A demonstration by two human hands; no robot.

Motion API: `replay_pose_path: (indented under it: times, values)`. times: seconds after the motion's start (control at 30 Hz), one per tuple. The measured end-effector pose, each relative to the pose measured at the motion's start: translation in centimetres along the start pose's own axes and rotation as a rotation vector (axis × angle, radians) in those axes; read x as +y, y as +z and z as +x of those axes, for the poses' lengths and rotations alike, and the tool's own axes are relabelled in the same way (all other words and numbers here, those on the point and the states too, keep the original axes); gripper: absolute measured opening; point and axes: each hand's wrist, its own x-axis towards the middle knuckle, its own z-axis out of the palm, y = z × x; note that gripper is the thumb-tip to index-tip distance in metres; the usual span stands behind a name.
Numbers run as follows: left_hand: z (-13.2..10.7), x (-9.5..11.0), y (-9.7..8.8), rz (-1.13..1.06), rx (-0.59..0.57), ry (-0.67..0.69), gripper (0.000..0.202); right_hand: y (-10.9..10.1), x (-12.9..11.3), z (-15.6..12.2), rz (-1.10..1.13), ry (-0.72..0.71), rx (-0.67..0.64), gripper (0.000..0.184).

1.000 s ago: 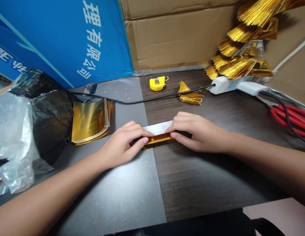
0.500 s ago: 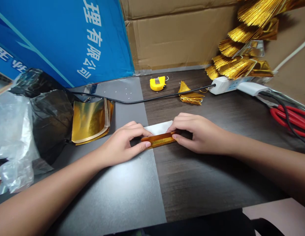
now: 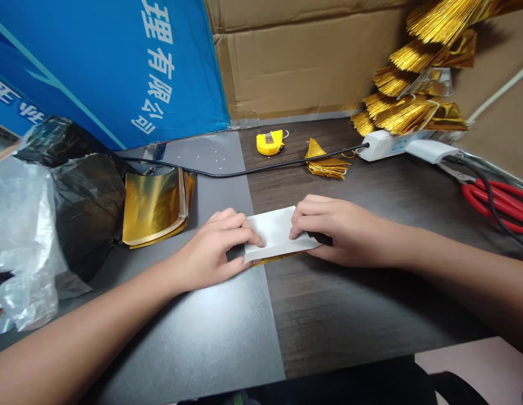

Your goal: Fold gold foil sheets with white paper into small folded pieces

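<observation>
A small folded sheet of paper [image 3: 277, 236], white on top with a gold edge showing underneath, lies on the table in front of me. My left hand [image 3: 213, 250] pinches its left end between curled fingers and thumb. My right hand [image 3: 341, 229] grips its right end the same way, fingertips pressed on the white face. A stack of gold foil sheets [image 3: 155, 207] lies to the left of my left hand.
Behind my hands lie a black cable [image 3: 244, 170], a yellow tape measure [image 3: 270, 143] and folded gold triangles [image 3: 326, 163]. A white power strip [image 3: 396, 145], gold bundles [image 3: 413, 107] and red-handled scissors [image 3: 497, 205] are at the right; plastic bags [image 3: 45, 214] at the left; boxes [image 3: 307, 62] behind.
The paper's white side has been folded forward over the gold strip, so the gold face seen before is now almost fully covered. Both hands stayed at the ends.
</observation>
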Motion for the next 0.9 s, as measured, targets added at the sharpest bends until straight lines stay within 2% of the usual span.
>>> replay_pose_path:
  times: [0.3, 0.5, 0.9]
  values:
    - [-0.2, -0.1, 0.1, 0.041, 0.004, 0.019, 0.019, -0.2, -0.1, 0.0, 0.000, -0.023, -0.004, 0.021]
    - [-0.1, 0.1, 0.1, 0.014, -0.001, 0.011, 0.013, -0.1, 0.0, 0.1, -0.008, -0.020, -0.001, 0.015]
    - [0.1, 0.2, 0.3, 0.037, 0.015, -0.024, 0.013, 0.0, 0.9, 0.3, 0.111, -0.058, 0.020, 0.005]
